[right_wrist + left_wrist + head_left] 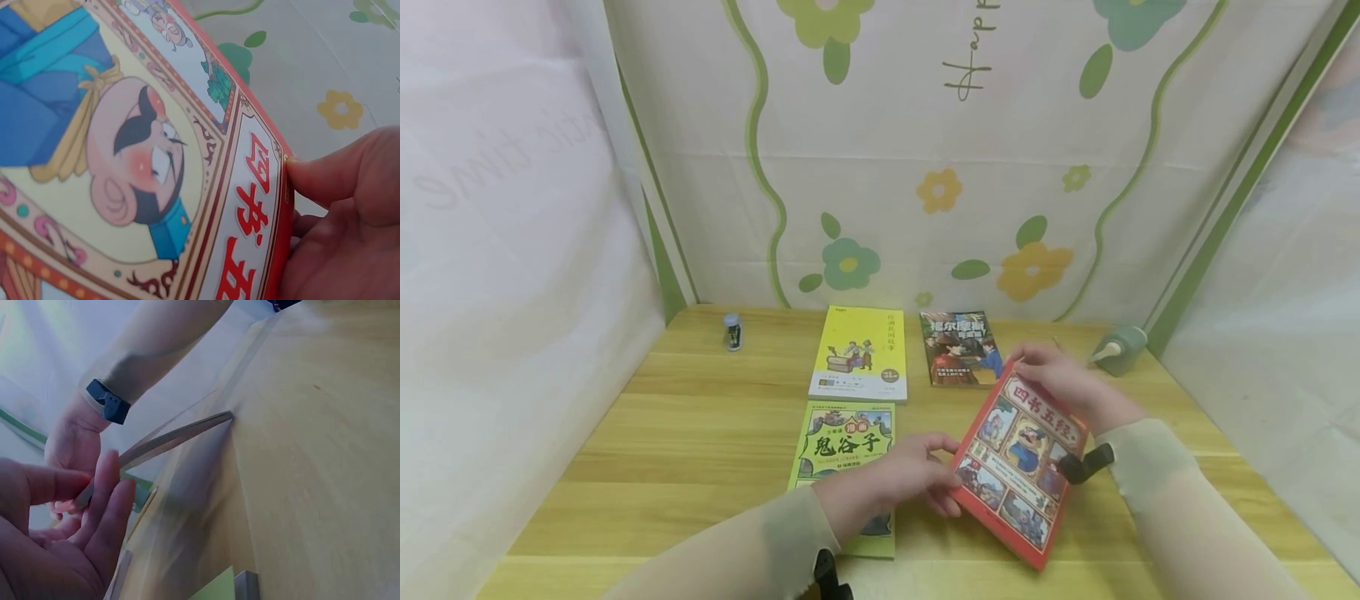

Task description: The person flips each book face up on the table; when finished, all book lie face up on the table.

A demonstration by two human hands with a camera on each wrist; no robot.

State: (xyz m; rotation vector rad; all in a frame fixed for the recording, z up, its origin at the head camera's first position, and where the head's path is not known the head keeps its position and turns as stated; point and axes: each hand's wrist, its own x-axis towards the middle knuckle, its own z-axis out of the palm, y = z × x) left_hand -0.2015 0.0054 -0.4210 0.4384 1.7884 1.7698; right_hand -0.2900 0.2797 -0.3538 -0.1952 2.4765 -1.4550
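Observation:
A red comic-style book (1017, 457) is held tilted above the right part of the table, its front cover up. My right hand (1066, 382) grips its top edge, with the thumb on the cover in the right wrist view. My left hand (917, 473) pinches its left edge between thumb and fingers; the left wrist view shows the book (175, 439) edge-on, one corner close to the tabletop. Under my left forearm lies a green comic book (850, 442), partly hidden by the arm and hand.
Behind the green book lies a yellow book (859, 350). A smaller dark-covered book (961, 350) is to its right. A small lidded bottle (733, 332) stands at the back left, a grey-green bottle with a pale nozzle (1120, 348) at the back right. Patterned cloth (880, 192) encloses the table.

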